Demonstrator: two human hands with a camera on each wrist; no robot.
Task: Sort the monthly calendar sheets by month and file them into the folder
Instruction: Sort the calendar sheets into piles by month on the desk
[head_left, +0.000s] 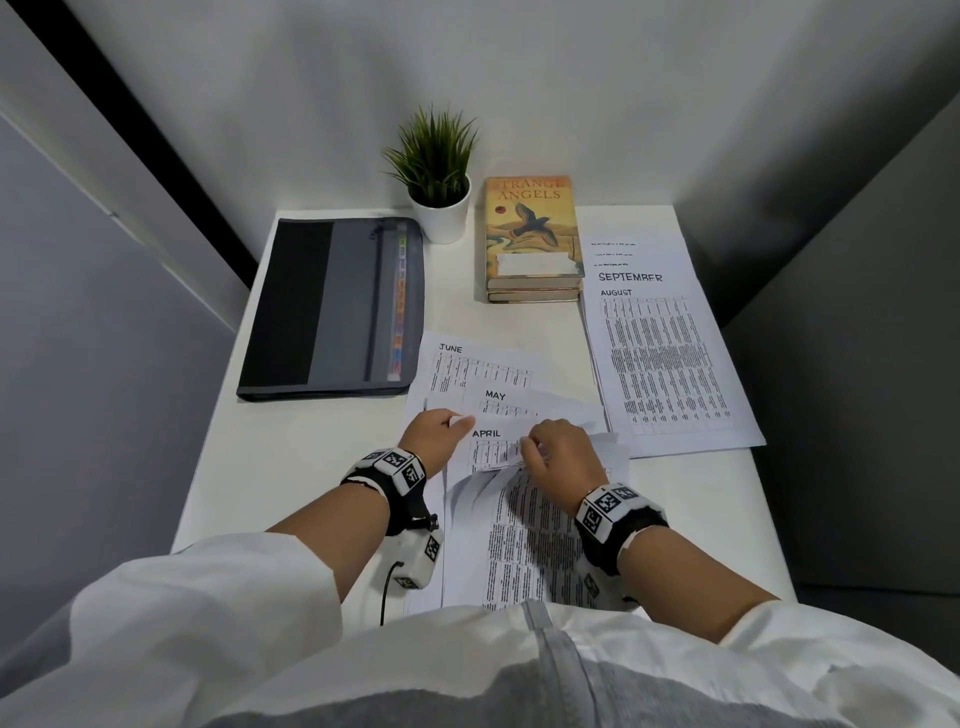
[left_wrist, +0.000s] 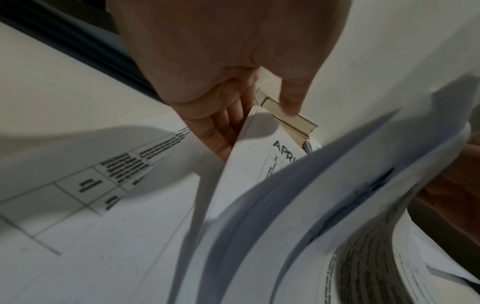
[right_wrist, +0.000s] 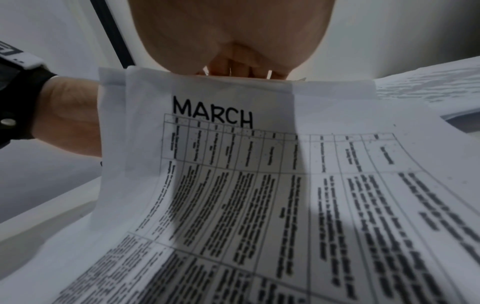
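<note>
The MARCH sheet (right_wrist: 207, 115) is pinched by the right hand (head_left: 553, 447), just beside the APRIL sheet (head_left: 493, 441). APRIL's corner is gripped by the left hand (head_left: 434, 431).

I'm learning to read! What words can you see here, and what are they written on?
"JUNE": June sheet
"MAY": May sheet
"APRIL": April sheet
"MARCH": March sheet, pinched by the right hand
"SEPTEMBER": September sheet
"AUGUST": August sheet
"TRANGE ANGELS": book
Table entries, the three headings above September, folder tabs: unreadable.
</note>
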